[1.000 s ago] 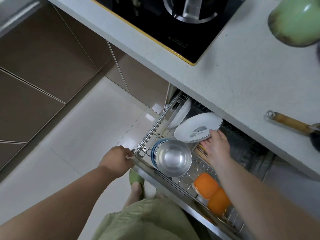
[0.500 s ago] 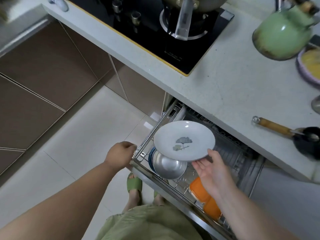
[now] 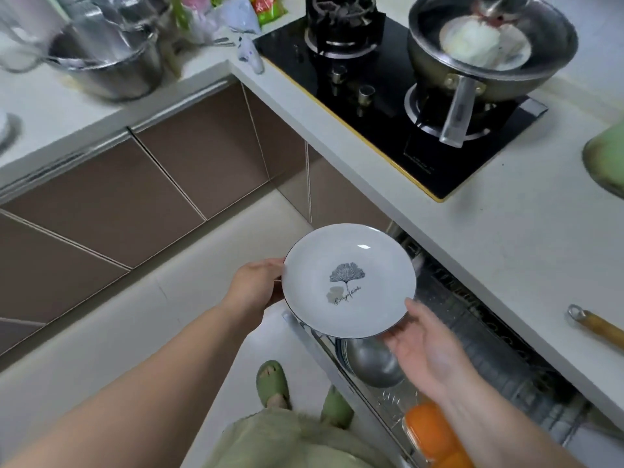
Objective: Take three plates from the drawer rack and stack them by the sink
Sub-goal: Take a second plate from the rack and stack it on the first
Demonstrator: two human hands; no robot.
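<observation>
A white plate [image 3: 347, 280] with a grey leaf print is held level above the floor, left of the open drawer rack [image 3: 479, 352]. My left hand [image 3: 255, 287] grips its left rim. At the lower right rim my right hand [image 3: 425, 346] touches the plate with thumb on top and fingers spread beneath. The rack holds a steel bowl [image 3: 374, 363] and orange containers [image 3: 429, 430]. The sink is out of view.
On the white counter [image 3: 506, 238] sit a black hob [image 3: 401, 106] with a frying pan [image 3: 489, 45], a wooden-handled tool [image 3: 597, 327] and a green kettle [image 3: 607, 163]. A steel pot [image 3: 101, 59] stands at far left. My feet in green slippers [image 3: 273, 383] stand beside the drawer.
The plate has been lifted out of the rack and carried left and up. My left hand left the drawer's corner and took the plate's left rim. The view swung up and left.
</observation>
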